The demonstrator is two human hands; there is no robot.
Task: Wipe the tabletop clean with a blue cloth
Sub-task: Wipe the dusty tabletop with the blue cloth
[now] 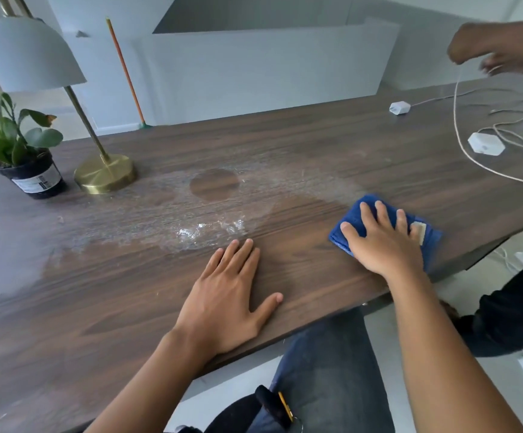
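we note right hand (385, 245) flat, fingers spread, pressing blue cloth (376, 214) onto tabletop (285, 145) at right of centre, near front edge. left hand (222, 304) flat, fingers apart, palm on bare wood at lower centre, holding nothing. we see whitish dusty film (166, 214) across centre. lamp (104, 173) and potted plant (22, 151) at left; white cables (473, 160) upper right.
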